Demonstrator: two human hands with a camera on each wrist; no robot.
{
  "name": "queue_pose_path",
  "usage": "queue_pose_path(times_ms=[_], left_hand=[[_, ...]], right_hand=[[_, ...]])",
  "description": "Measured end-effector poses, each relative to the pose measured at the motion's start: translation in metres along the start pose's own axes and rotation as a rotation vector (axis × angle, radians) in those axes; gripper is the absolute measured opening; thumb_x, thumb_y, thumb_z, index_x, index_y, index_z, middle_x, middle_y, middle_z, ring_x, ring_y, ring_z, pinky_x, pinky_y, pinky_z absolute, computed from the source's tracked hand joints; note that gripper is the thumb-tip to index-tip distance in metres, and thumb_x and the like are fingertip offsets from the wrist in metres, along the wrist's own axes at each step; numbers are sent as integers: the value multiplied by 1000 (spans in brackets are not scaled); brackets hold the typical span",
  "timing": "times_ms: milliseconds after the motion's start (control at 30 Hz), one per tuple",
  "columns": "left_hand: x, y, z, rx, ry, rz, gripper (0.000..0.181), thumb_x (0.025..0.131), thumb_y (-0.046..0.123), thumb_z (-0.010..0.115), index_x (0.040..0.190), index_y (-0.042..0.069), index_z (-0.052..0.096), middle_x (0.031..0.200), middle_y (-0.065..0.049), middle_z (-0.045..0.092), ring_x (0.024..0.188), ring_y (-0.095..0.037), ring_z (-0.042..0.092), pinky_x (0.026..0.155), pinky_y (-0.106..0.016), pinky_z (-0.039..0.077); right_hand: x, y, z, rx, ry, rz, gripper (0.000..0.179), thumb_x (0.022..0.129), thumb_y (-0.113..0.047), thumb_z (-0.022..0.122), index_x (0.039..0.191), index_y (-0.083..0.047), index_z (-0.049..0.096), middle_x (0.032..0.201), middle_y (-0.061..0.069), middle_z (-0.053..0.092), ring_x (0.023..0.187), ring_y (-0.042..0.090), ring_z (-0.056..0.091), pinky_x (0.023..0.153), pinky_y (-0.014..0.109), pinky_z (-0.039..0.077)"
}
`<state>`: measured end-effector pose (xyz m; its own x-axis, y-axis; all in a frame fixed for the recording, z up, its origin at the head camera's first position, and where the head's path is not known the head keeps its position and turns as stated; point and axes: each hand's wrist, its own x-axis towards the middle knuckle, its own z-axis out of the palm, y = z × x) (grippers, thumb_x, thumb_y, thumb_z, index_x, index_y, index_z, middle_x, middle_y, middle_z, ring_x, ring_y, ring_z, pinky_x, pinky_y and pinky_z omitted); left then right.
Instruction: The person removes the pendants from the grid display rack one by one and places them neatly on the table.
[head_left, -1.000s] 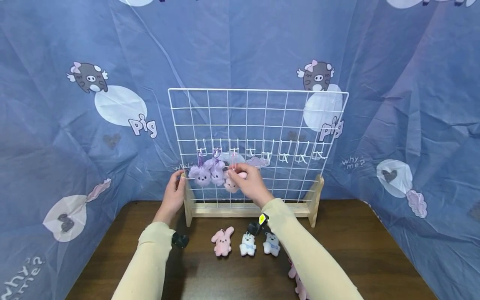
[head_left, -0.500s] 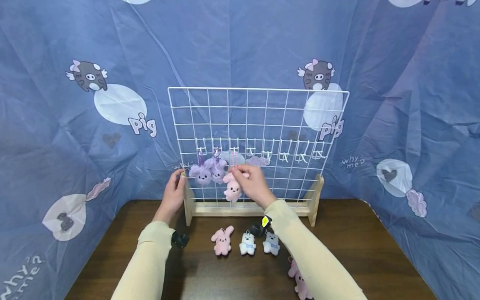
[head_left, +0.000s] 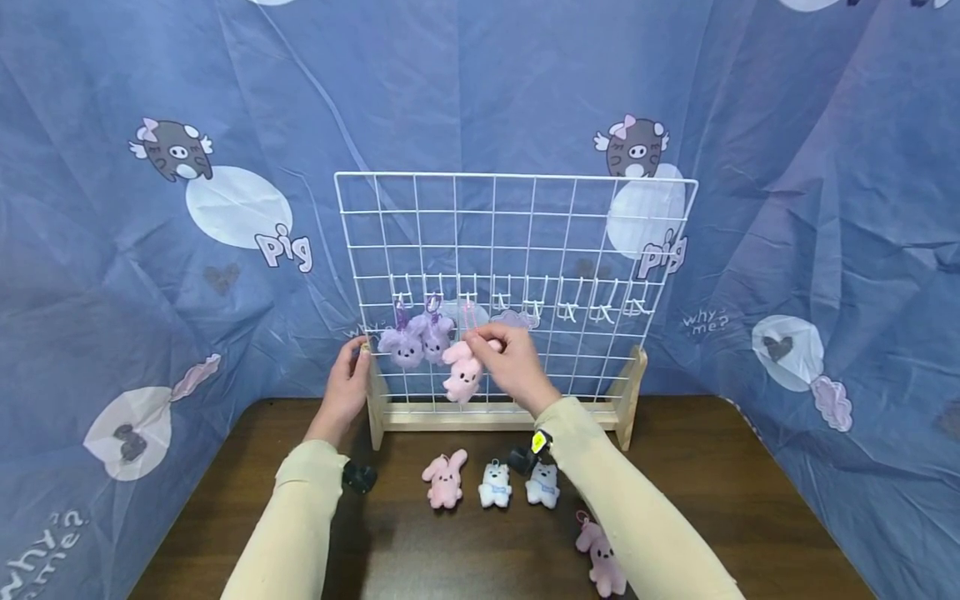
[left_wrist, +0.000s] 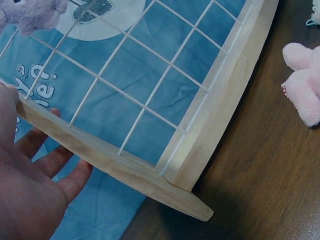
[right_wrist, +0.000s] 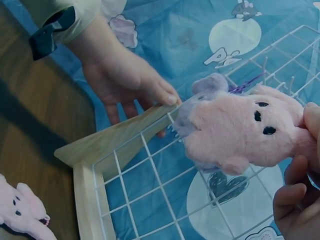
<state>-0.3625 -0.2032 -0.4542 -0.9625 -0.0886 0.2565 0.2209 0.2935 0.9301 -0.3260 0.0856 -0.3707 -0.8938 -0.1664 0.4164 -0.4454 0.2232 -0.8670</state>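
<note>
My right hand (head_left: 517, 367) pinches a pink plush bunny keychain (head_left: 462, 377) by an ear. The bunny's pink cord loop (head_left: 469, 315) reaches up to the third hook (head_left: 468, 297) from the left. In the right wrist view the bunny (right_wrist: 240, 131) faces the camera, with fingertips at its ear end. My left hand (head_left: 347, 387) holds the left wooden post of the white wire grid rack (head_left: 510, 225); in the left wrist view its fingers wrap behind the post (left_wrist: 105, 157). Two purple plush keychains (head_left: 405, 347) hang on the hooks at the left.
On the brown table (head_left: 300, 533) before the rack lie a pink bunny keychain (head_left: 444, 483) and two white bear keychains (head_left: 495, 486). Another pink bunny (head_left: 602, 560) lies near the right forearm. Several bare hooks (head_left: 567, 310) line the rack's right part. A blue printed cloth (head_left: 187, 333) stands behind.
My right hand has shifted slightly right and the pink bunny now hangs lower, its face and body uncovered. The left hand stays on the post.
</note>
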Motion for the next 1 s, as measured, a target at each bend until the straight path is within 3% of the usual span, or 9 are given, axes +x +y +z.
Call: queue_pose_path(times_ms=[467, 733, 1000], left_hand=[[-1, 1, -1, 7, -9, -20, 41, 116, 23, 39, 153, 6, 41, 156, -28, 46, 148, -41, 41, 121, -55, 32], [-3, 1, 0, 35, -22, -47, 44, 116, 27, 38, 155, 8, 39, 161, -26, 40, 152, -42, 35, 123, -58, 28], [-2, 0, -1, 25, -20, -40, 43, 116, 27, 39, 155, 9, 39, 161, -27, 41, 151, -42, 37, 122, -58, 29]], right_hand=[[-5, -19, -13, 0, -28, -9, 21, 104, -24, 69, 107, -6, 80, 93, 6, 72, 73, 14, 54, 60, 23, 44], [-13, -26, -20, -14, -56, -22, 20, 103, -26, 70, 103, -11, 81, 99, 4, 74, 76, 17, 57, 61, 26, 48], [-24, -24, -28, -49, -77, -43, 18, 102, -23, 71, 103, -9, 81, 91, 4, 75, 73, 15, 59, 60, 24, 48]])
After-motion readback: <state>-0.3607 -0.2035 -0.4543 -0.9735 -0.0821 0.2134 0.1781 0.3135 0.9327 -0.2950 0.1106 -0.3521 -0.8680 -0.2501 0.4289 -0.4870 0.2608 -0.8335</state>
